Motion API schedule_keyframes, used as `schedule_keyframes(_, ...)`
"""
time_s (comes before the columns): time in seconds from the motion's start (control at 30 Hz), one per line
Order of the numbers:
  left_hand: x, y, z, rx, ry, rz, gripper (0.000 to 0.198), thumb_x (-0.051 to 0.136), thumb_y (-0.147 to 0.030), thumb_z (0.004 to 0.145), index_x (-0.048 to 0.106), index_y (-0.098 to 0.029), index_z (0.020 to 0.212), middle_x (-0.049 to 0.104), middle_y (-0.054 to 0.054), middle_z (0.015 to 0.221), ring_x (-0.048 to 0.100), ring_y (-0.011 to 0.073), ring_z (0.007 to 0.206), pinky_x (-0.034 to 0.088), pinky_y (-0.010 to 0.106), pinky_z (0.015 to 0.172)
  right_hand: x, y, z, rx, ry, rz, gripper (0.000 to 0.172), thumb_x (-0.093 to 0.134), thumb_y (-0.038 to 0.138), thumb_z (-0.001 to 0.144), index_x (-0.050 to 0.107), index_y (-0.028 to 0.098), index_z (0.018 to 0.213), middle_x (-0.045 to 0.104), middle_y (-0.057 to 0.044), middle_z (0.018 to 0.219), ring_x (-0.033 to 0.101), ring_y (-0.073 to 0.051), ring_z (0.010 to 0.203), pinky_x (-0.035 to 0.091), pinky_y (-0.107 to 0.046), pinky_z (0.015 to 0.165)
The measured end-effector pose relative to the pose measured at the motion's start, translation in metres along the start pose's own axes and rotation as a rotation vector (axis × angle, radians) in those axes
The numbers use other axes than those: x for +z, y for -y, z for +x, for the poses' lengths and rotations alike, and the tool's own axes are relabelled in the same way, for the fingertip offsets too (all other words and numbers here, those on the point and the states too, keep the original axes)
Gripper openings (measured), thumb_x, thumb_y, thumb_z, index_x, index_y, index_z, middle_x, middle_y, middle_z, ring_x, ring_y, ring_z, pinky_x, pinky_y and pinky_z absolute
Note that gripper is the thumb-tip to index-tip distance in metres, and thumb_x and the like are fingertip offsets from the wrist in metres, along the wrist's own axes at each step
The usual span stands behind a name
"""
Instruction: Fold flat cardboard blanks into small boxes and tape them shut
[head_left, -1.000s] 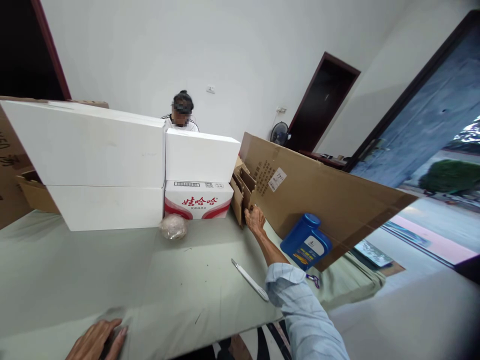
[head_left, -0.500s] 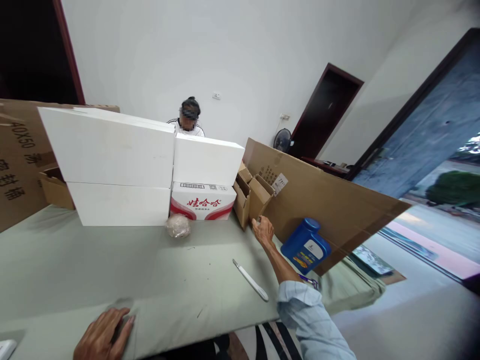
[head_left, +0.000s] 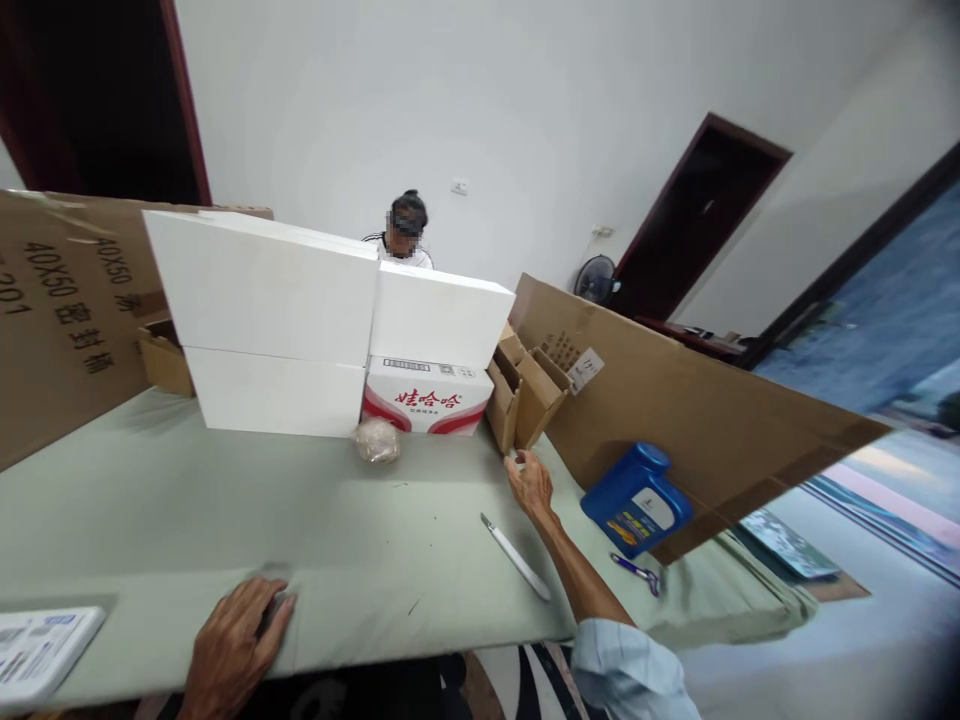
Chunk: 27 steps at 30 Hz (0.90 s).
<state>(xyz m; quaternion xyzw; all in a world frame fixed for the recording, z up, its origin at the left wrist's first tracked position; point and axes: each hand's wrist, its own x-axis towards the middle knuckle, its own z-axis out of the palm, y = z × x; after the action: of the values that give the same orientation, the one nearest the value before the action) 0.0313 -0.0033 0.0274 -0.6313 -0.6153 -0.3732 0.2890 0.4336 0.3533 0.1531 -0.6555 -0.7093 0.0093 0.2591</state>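
Note:
My left hand [head_left: 238, 635] rests on the green-covered table [head_left: 330, 540] near its front edge, fingers stretched out, holding nothing. My right hand [head_left: 531, 482] is just in front of two open cardboard boxes [head_left: 541, 395]. Its thumb and forefinger are slightly apart, with nothing visible between them; the other fingers curl and are partly hidden. Whether the fingertips touch the boxes, I cannot tell. A white-handled scalpel-like knife [head_left: 516, 558] lies to the left of my right forearm. Beyond it, a clear-wrapped pale ball [head_left: 376, 440] sits against a white and red carton [head_left: 427, 397].
White boxes [head_left: 281, 340] are stacked at the back, with a person [head_left: 405, 230] behind them. A large cardboard panel [head_left: 675, 390] stands on the right, another cardboard piece [head_left: 75, 320] on the left. A blue jug [head_left: 636, 500], a purple pen-like item [head_left: 636, 572] and a white labelled box [head_left: 45, 650] lie about.
The view has swung left, bringing more of the white labelled box into sight. My right hand's thumb and forefinger look more separated. My left hand stays on the table.

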Motion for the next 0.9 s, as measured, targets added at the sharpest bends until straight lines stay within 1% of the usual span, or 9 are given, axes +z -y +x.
schedule_keyframes(0.07, -0.002, -0.004, 0.004, -0.034, 0.007, -0.028, 0.025, 0.053, -0.041, 0.112, 0.071, -0.024, 0.109, 0.082, 0.004, 0.094, 0.078, 0.0249, 0.089, 0.057, 0.036, 0.084, 0.003, 0.001, -0.02, -0.071, 0.026, 0.008, 0.035, 0.053, 0.043, 0.101, 0.073, 0.02, 0.117, 0.078, -0.009, 0.115, 0.072, -0.024, 0.097, 0.052, -0.034, 0.089)
schedule_keyframes(0.13, -0.006, -0.007, 0.009, -0.061, 0.018, -0.05, 0.023, 0.054, -0.038, 0.112, 0.071, -0.024, 0.108, 0.082, 0.004, 0.093, 0.077, 0.0247, 0.089, 0.057, 0.036, 0.083, 0.003, -0.003, -0.048, -0.14, 0.049, 0.005, 0.033, 0.055, 0.045, 0.101, 0.074, 0.021, 0.111, 0.078, -0.009, 0.11, 0.071, -0.025, 0.098, 0.053, -0.036, 0.089)
schedule_keyframes(0.27, -0.014, -0.012, 0.017, -0.113, 0.062, -0.096, 0.024, 0.053, -0.038, 0.113, 0.07, -0.023, 0.105, 0.077, 0.003, 0.088, 0.073, 0.0229, 0.082, 0.054, 0.035, 0.079, -0.003, -0.026, -0.11, -0.222, 0.086, -0.029, 0.031, 0.063, 0.051, 0.098, 0.074, 0.023, 0.106, 0.076, -0.011, 0.108, 0.069, -0.031, 0.108, 0.054, -0.04, 0.091)
schedule_keyframes(0.4, -0.017, -0.013, 0.02, -0.138, 0.102, -0.104, 0.022, 0.054, -0.036, 0.113, 0.069, -0.023, 0.103, 0.076, 0.004, 0.088, 0.072, 0.0235, 0.083, 0.053, 0.036, 0.08, -0.006, -0.049, -0.15, -0.289, 0.1, -0.077, 0.028, 0.063, 0.05, 0.099, 0.072, 0.024, 0.104, 0.073, -0.011, 0.104, 0.068, -0.031, 0.101, 0.055, -0.041, 0.087)
schedule_keyframes(0.53, -0.017, -0.012, 0.017, -0.166, 0.142, -0.103, 0.023, 0.054, -0.035, 0.112, 0.07, -0.022, 0.103, 0.075, 0.005, 0.089, 0.071, 0.0241, 0.085, 0.052, 0.036, 0.081, -0.002, -0.058, -0.159, -0.316, 0.108, -0.087, 0.021, 0.056, 0.039, 0.101, 0.071, 0.024, 0.1, 0.071, -0.01, 0.098, 0.067, -0.029, 0.096, 0.054, -0.039, 0.086)
schedule_keyframes(0.63, -0.016, -0.011, 0.015, -0.185, 0.165, -0.101, 0.023, 0.054, -0.036, 0.112, 0.07, -0.022, 0.103, 0.074, 0.005, 0.088, 0.07, 0.0239, 0.084, 0.052, 0.036, 0.081, 0.001, -0.057, -0.153, -0.312, 0.099, -0.071, 0.021, 0.053, 0.033, 0.101, 0.071, 0.024, 0.096, 0.071, -0.01, 0.095, 0.066, -0.028, 0.095, 0.055, -0.039, 0.085)
schedule_keyframes(0.7, -0.016, -0.011, 0.015, -0.196, 0.175, -0.1, 0.023, 0.054, -0.036, 0.112, 0.07, -0.022, 0.103, 0.074, 0.005, 0.088, 0.07, 0.024, 0.085, 0.052, 0.036, 0.081, 0.002, -0.052, -0.147, -0.304, 0.071, -0.054, 0.024, 0.051, 0.033, 0.101, 0.072, 0.022, 0.1, 0.072, -0.013, 0.098, 0.066, -0.03, 0.098, 0.055, -0.042, 0.087)
schedule_keyframes(0.8, -0.016, -0.012, 0.015, -0.21, 0.185, -0.099, 0.023, 0.054, -0.036, 0.111, 0.071, -0.021, 0.103, 0.073, 0.005, 0.087, 0.069, 0.0242, 0.084, 0.051, 0.036, 0.08, 0.008, -0.032, -0.143, -0.334, 0.032, 0.0, 0.035, 0.045, 0.034, 0.105, 0.073, 0.018, 0.119, 0.073, -0.019, 0.117, 0.065, -0.034, 0.114, 0.055, -0.051, 0.1)
schedule_keyframes(0.9, -0.017, -0.012, 0.016, -0.218, 0.193, -0.101, 0.023, 0.055, -0.035, 0.111, 0.071, -0.021, 0.102, 0.073, 0.005, 0.086, 0.069, 0.0241, 0.084, 0.052, 0.036, 0.08, 0.024, 0.003, -0.15, -0.462, 0.08, 0.089, 0.042, 0.044, 0.037, 0.107, 0.072, 0.021, 0.133, 0.073, -0.017, 0.137, 0.064, -0.031, 0.131, 0.052, -0.05, 0.115)
